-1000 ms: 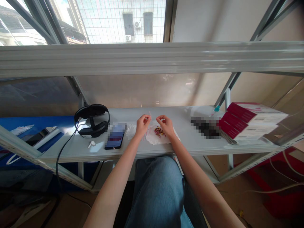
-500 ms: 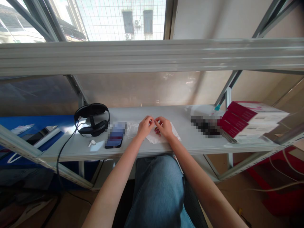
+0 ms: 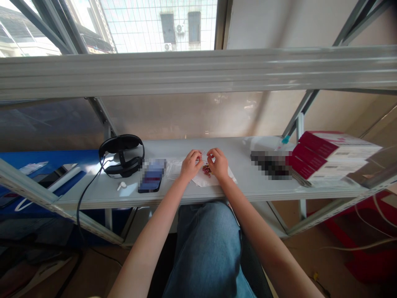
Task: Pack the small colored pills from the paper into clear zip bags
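My left hand point(image 3: 190, 165) is closed in a pinch above the left part of a white sheet point(image 3: 203, 181). Whatever sits between its fingertips is too small to name. Across a narrow gap, my right hand point(image 3: 218, 164) also pinches, thumb and forefinger curled together, and I cannot make out what is in it. A small heap of reddish-brown, bead-like pieces point(image 3: 206, 169) lies on the sheet between and just below both hands. Left of the sheet, clear plastic film point(image 3: 173, 170) is partly hidden by my left hand.
On the grey shelf point(image 3: 242, 182) lie a phone point(image 3: 151, 178), a white earbud point(image 3: 122, 186) and a black headset point(image 3: 121, 159) with a hanging cable. To the right are a blurred-out dark item point(image 3: 269, 164) and stacked red-and-white boxes point(image 3: 325, 155). A metal beam point(image 3: 198, 73) crosses above.
My hands have drawn apart: the right hand has shifted slightly right and up, opening a gap between the fingertips. More of the heap of pieces shows. The view has shifted slightly.
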{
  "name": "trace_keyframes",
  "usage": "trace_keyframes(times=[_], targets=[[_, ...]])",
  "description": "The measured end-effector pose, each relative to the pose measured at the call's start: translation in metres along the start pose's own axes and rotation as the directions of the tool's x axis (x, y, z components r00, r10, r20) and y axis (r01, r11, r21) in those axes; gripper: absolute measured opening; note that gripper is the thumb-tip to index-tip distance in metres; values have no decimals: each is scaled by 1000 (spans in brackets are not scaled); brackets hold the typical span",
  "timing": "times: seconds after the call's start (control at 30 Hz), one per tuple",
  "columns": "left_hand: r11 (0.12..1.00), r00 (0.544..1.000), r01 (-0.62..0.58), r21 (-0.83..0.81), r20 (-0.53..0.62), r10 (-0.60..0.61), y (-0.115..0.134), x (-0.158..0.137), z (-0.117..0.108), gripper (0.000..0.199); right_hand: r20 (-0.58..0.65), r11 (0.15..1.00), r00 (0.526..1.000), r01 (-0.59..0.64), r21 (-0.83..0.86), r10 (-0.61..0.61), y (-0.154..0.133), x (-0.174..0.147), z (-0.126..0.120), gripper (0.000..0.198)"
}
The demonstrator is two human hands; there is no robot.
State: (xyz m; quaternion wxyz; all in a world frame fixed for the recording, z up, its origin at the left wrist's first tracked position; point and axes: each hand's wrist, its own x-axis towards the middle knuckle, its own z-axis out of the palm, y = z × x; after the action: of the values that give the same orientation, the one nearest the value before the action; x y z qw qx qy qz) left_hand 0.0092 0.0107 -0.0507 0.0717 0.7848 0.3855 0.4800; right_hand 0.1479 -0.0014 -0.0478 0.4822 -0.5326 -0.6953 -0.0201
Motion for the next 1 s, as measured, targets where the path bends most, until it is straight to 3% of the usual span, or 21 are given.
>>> trace_keyframes(times=[0.13,0.37,0.5,0.6,0.7,0.8,0.9,1.0], targets=[[1000,999,-12,-1,-39,12,-1,0,-1,11,89,987,983,161,-25,-158,0,-1,2,28],[999,997,-43,30,-62,45,1,0,-2,11,214,974,955,221,-46,-207,-1,-2,5,40],[994,995,-98,50,-14,99,3,-1,0,11,175,997,982,67,44,-74,4,0,8,37],[993,995,-100,60,-7,101,1,-1,1,12,69,947,989,-145,286,130,9,4,7,34],[998,997,-30,56,-73,34,-3,-1,2,16,46,723,939,-294,625,342,12,9,3,35],[999,993,10,45,-118,-5,-7,0,2,17,166,327,863,-349,878,476,15,14,-5,32],[999,993,10,35,-114,-6,-9,0,3,16,301,-45,811,-323,945,501,21,17,-13,24],[1000,993,14,25,-122,-11,-9,0,3,16,356,-277,806,-247,929,474,30,16,-19,19]])
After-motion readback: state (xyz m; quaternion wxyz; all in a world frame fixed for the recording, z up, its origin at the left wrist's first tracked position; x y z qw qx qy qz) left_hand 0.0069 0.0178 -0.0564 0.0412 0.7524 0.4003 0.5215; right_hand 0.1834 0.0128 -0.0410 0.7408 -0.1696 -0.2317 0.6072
